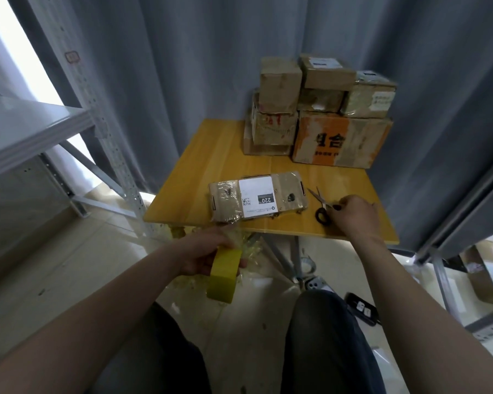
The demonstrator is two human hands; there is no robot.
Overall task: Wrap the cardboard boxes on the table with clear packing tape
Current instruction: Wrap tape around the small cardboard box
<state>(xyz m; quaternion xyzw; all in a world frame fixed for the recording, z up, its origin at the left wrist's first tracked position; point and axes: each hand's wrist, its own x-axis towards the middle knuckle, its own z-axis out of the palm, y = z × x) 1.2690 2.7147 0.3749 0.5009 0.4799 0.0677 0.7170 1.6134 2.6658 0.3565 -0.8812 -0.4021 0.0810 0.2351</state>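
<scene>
The person sits at a small wooden table (211,155) with both arms stretched forward and the hands well apart. The left hand (205,253) is just below the near edge of the table, its fingers curled round a yellow roll of tape (224,277) held on edge. A crinkled clear strip of tape (234,233) runs up from the roll to the near left end of the flat box (285,191). That box lies flat on the near part of the table, with a white label (256,199) facing up and shiny tape already over its left end. Just to its right lie the scissors (320,207), blades parted and pointing away, black handles toward the person. The right hand (353,217) is over the table's near right corner with its thumb at the handles; I cannot tell whether it grips them or only touches them. At the far right of the table stands a stack of boxes (319,109), several glossy with tape, against a grey curtain (182,66). A metal shelf (26,132) stands to the left.
</scene>
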